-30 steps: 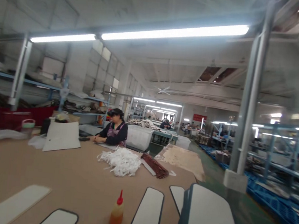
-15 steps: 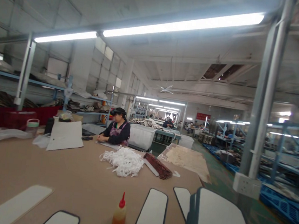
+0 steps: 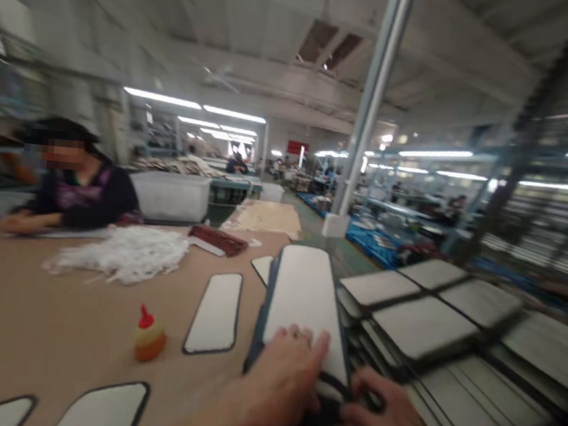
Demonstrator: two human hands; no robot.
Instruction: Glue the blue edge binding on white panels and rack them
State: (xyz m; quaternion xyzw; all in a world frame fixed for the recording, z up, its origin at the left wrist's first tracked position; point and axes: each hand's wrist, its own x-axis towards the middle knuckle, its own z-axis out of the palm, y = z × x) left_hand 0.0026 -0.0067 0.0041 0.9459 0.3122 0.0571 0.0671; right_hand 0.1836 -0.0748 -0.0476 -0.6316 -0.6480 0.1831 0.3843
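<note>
Stretching wide under a high grey ceiling with strip lights and a steel column point(image 3: 372, 107): a brown tabletop point(image 3: 27, 322), blurred by camera motion. Lying flat on it, several white panels with dark edging point(image 3: 215, 313), a small glue bottle with a red cap point(image 3: 149, 337) standing near them, a heap of white straps point(image 3: 123, 259) farther back, a dark red bundle point(image 3: 221, 240) beside that heap. Sitting at the far left edge, another person in a dark top point(image 3: 82, 190), arms resting on the tabletop. Standing behind, a pale plastic bin point(image 3: 172, 195), contents not showing. Resting at the tabletop's near right corner, a stack of panels point(image 3: 303, 295): left hand point(image 3: 282, 380) pressing flat on its top, fingers spread; right hand point(image 3: 387, 420) curling around the stack's near dark edge, seemingly pinching it. Spreading out just right of the stack, overlapping piles of grey panels point(image 3: 424, 323). Opening beyond the corner, a green floor aisle point(image 3: 317, 233) toward blue pallets point(image 3: 376, 242).
</note>
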